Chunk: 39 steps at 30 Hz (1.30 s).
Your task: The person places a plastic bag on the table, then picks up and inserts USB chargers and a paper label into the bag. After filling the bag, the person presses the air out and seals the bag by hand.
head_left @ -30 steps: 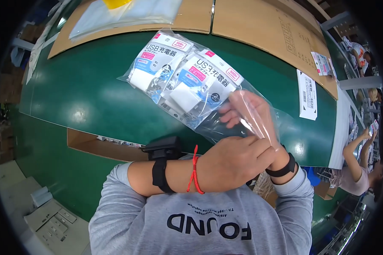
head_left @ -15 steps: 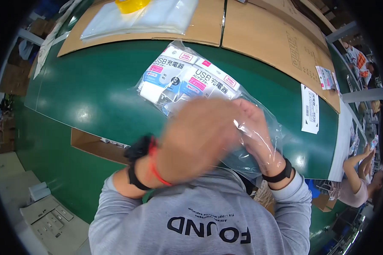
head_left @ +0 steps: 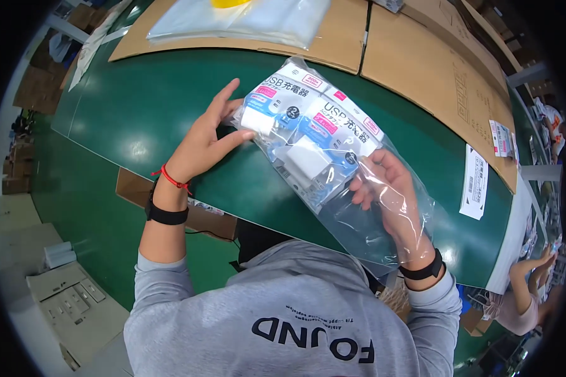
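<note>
A clear plastic bag (head_left: 352,220) lies over the green table (head_left: 126,119) with two white-and-blue carded charger packs (head_left: 308,135) inside it. My right hand (head_left: 390,195) is pushed inside the open end of the bag, fingers against the packs. My left hand (head_left: 204,141) holds the far left end of the bag from outside, thumb and fingers pressed on the upper pack. I wear a red string and a black band on the left wrist, and a black band on the right wrist.
Flat brown cardboard sheets (head_left: 421,69) lie along the far side of the table, with a stack of clear bags (head_left: 245,19) on them. A white label sheet (head_left: 475,182) lies at the right. Another person's hands (head_left: 538,270) work at lower right. A grey device (head_left: 69,295) sits below left.
My left hand has moved from over my right wrist out to the left end of the bag. The bag has turned slightly and sits lower in view.
</note>
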Motion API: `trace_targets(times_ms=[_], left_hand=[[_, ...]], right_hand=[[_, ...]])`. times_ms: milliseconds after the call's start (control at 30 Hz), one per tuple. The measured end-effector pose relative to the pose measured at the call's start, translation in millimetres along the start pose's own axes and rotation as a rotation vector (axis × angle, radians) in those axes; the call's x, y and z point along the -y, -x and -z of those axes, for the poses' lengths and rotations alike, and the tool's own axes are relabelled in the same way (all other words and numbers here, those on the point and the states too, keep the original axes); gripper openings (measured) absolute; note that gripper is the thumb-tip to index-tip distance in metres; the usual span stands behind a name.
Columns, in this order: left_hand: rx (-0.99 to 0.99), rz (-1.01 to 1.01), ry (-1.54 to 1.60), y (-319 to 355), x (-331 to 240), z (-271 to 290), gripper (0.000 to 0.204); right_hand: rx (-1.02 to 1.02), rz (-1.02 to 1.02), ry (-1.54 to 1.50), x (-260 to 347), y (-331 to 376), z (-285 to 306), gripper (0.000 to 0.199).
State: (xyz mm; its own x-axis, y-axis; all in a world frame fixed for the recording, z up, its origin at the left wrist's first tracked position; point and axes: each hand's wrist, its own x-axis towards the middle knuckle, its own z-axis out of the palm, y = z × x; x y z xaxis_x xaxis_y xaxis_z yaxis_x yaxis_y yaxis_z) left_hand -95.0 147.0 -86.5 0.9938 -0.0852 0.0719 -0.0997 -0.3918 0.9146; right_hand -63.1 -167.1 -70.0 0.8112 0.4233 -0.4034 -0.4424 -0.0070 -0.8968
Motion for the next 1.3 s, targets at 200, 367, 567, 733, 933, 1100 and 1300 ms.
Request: trace_targets(times_ms=[200, 367, 567, 733, 933, 1100, 1300], left_hand=[[0.058, 0.127, 0.066, -3, -4, 9, 0.069], [0.155, -0.129, -0.123, -13, -16, 19, 0.054], [0.246, -0.219, -0.325, -27, -39, 17, 0.030], [0.038, 0.005, 0.018, -44, -16, 14, 0.024], [-0.039, 0.309, 0.201, -50, -8, 10, 0.021], [-0.156, 0.146, 0.234, -55, -11, 0, 0.021], [-0.112, -0.133, -0.532, -56, -36, -2, 0.024]], right_hand=[[0.004, 0.006, 0.052, -3, -1, 0, 0.017], [0.000, 0.041, 0.056, -3, -1, -1, 0.017], [-0.006, 0.031, 0.062, -4, -1, 0, 0.018], [0.022, 0.046, 0.072, -5, -3, 0, 0.019], [0.043, 0.033, 0.082, -5, -4, 0, 0.022], [0.028, 0.007, 0.055, -3, -5, -1, 0.023], [0.058, 0.001, 0.113, -2, -6, -5, 0.025]])
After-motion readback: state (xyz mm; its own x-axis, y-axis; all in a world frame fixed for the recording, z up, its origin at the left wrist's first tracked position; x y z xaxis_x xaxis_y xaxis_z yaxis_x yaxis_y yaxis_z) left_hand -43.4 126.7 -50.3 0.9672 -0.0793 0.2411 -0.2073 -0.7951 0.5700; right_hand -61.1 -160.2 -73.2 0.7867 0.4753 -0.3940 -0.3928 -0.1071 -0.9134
